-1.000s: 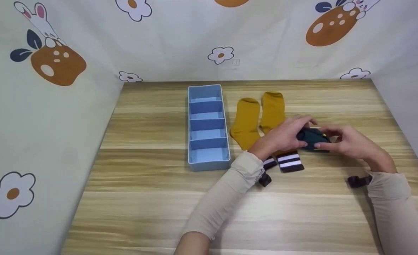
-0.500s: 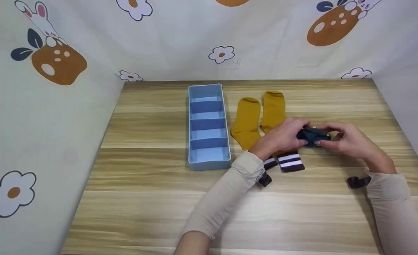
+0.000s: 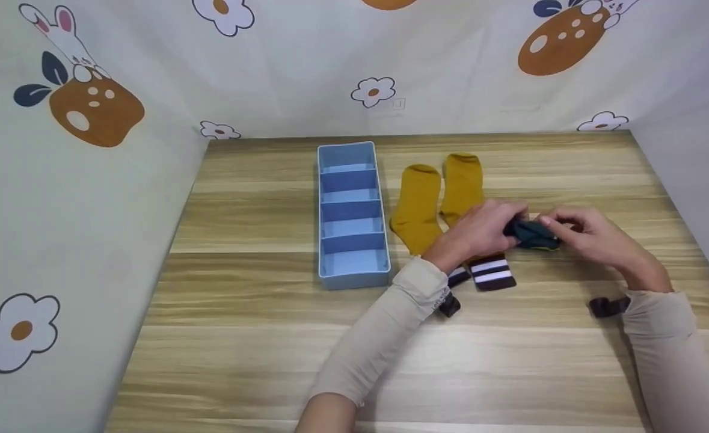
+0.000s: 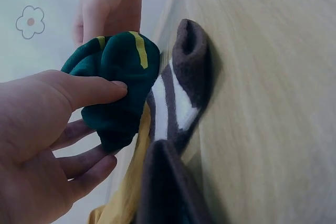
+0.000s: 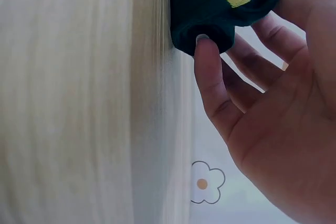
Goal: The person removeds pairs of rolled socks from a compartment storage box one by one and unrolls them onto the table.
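Note:
A dark green sock bundle [image 3: 536,234] with yellow marks lies folded between both hands, low over the table. My left hand [image 3: 481,230] pinches its left end; in the left wrist view the thumb presses across the green fabric [image 4: 118,111] with fingers behind. My right hand [image 3: 598,240] holds the other end, and the right wrist view has its thumb at the opening of the rolled green fabric [image 5: 205,17]. Two mustard socks, a left one [image 3: 419,195] and a right one [image 3: 464,180], lie flat beneath and beside my left forearm. Their brown-and-white striped cuffs [image 3: 492,273] are partly covered.
Left of the socks stands a light blue organizer box [image 3: 354,281] with several bare compartments in a row. Wood-grain table [image 3: 240,337] spreads around and in front. Patterned cloth walls [image 3: 294,72] close off the back and sides. Small dark devices [image 3: 608,308] sit at the wrists.
The green bundle has been turned and reshaped between the fingers. My right thumb has shifted from its front side up to its top right. The mustard socks and box stay put.

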Motion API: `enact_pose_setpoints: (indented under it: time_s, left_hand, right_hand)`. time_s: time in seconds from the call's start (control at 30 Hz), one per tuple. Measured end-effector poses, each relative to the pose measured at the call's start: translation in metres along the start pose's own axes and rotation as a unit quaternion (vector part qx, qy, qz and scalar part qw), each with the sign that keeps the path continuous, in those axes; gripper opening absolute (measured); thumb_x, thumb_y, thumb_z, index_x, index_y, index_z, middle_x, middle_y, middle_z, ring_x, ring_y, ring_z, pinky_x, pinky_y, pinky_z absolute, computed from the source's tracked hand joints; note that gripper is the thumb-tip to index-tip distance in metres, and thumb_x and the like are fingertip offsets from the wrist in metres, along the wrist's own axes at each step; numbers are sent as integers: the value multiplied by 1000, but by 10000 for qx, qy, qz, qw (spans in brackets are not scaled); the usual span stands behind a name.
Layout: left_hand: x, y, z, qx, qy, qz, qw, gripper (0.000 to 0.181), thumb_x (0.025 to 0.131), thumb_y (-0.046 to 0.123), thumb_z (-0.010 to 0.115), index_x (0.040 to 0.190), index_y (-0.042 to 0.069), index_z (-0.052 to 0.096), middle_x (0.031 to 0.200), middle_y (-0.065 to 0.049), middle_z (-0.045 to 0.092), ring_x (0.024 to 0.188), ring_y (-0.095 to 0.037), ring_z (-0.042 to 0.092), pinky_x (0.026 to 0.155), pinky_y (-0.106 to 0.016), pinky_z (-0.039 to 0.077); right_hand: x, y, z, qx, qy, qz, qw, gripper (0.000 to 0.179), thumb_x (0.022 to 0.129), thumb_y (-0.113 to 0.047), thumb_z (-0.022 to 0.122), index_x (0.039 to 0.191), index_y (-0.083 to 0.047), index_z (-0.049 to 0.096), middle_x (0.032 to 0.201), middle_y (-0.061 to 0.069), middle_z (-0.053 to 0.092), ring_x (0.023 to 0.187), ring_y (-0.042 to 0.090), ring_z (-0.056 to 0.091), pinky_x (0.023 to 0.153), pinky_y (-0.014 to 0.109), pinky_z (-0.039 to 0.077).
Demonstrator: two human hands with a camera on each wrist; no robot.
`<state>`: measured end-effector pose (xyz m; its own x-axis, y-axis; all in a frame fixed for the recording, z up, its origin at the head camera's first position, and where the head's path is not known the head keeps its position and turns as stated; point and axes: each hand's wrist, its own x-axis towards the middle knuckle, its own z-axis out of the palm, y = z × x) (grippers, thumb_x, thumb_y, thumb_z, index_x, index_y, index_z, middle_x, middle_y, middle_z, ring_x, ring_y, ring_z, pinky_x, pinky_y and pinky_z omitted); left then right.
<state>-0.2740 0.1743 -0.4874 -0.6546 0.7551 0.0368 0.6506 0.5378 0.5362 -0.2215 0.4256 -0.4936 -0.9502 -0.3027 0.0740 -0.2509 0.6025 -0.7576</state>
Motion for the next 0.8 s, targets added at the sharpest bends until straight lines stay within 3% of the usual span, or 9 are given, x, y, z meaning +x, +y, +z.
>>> enact_pose_setpoints:
  time_s: [0.3,0.57,0.67,0.8]
  left_hand:
    - [0,0,-2,24,-53,46,10000,25,99,26,79,122,27,67,120,11,71,106,-9,61,92,-24,48]
    - [0,2,-1,28,-63,-109,9999,25,100,31,79,122,27,68,119,12,70,104,-8,60,89,-25,49]
    - [1,2,0,24,-95,-199,9998,26,101,33,78,124,27,67,120,12,71,103,-8,60,88,-25,50]
    - [1,4,0,73,-163,-276,9995,27,101,33,77,126,28,67,120,11,70,103,-8,60,88,-26,52]
  right_hand:
    - [0,1,0,30,-42,34,10000,14,107,-10,66,108,-6,80,114,8,79,92,1,67,74,17,56]
    - [0,-3,-1,-102,-176,265,9994,21,112,-19,61,112,-8,79,107,-6,74,86,4,65,71,19,53]
    - [-2,-4,-2,-122,-302,423,9986,17,107,-22,71,118,-12,78,115,-4,73,89,7,67,74,21,55]
    - [-3,-5,-1,-195,-394,480,9979,26,98,-24,82,123,-15,77,122,0,72,91,11,69,76,22,56]
